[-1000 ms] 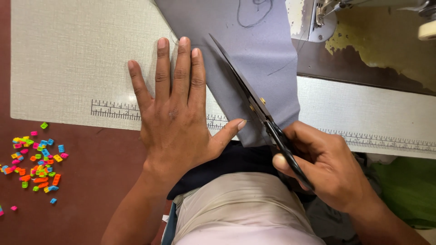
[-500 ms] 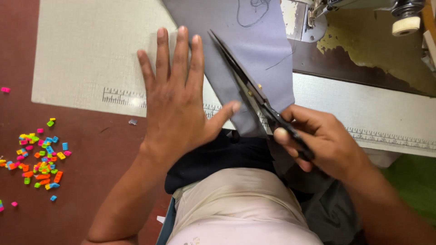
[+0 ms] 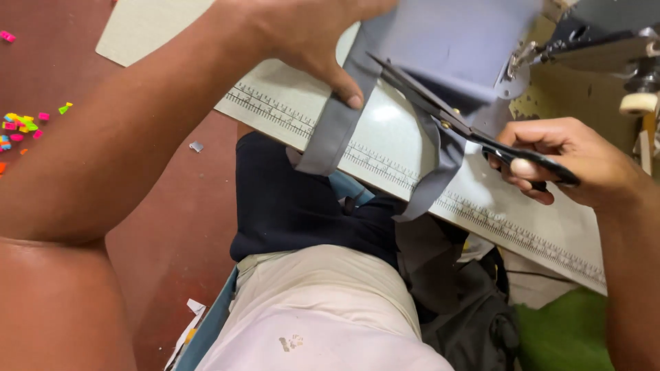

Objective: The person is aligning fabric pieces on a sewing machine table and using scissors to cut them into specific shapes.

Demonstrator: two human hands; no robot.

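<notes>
My left hand (image 3: 302, 34) reaches in at the top and holds a sheet of grey fabric (image 3: 454, 41) on the white table. Its thumb presses on a cut strip of the fabric (image 3: 330, 137) that hangs over the table's edge. My right hand (image 3: 564, 158) grips the black handles of a pair of scissors (image 3: 440, 113). The blades point up and left into the fabric. A second strip (image 3: 440, 168) droops below the blades. The left fingers are out of view past the top edge.
The white table (image 3: 522, 227) has a printed ruler along its near edge. A sewing machine (image 3: 605, 41) stands at the top right. Small coloured bits (image 3: 20, 127) lie on the red floor at the left. Dark cloth (image 3: 295, 199) lies on my lap.
The view has tilted and moved closer. My left hand went from lying flat on the fabric to gripping it with the thumb. The scissors have moved up and right, and cut strips now hang down.
</notes>
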